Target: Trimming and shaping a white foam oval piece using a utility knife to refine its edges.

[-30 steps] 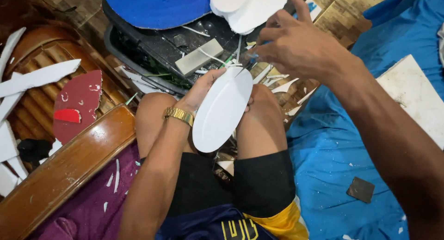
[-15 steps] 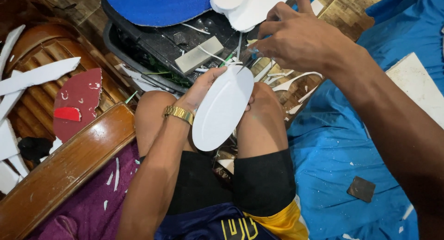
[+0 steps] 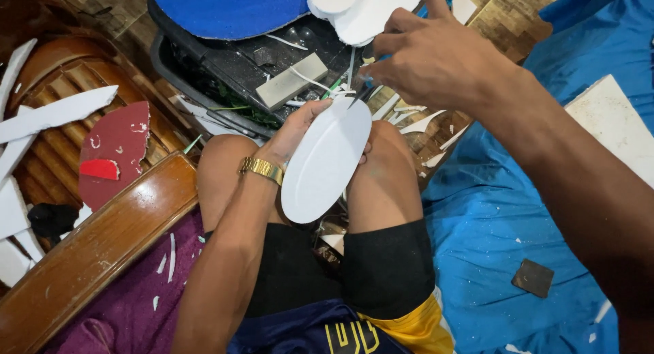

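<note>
We look down over our knees, and our left hand has its grip closed on the upper edge of a white oval foam piece, thumb behind, fingers curled over the rim, a gold watch on the wrist. The oval stands tilted between the two knees, its lower end down toward the gap between the thighs. Our right hand hovers just above the oval's top end, fingers bunched tight; whatever they pinch is too small and blurred for us to tell, so we cannot say if that grip has hold of anything.

Ahead of the knees sits a black tray littered with thin white trimmings, and a grey rectangular block lies in it. A blue foam sheet overhangs the tray's far side, with more white foam cut-outs beside it, right behind our right hand. More white offcuts lie on the floor just past the right knee.

To the left, a wooden chair frame runs diagonally beside the left thigh, a dark red foam scrap and long white strips lying beyond it. To the right, a blue cloth spreads over the floor, a small dark square resting on it and a pale board at its edge. Our right forearm crosses in front of much of that side.
</note>
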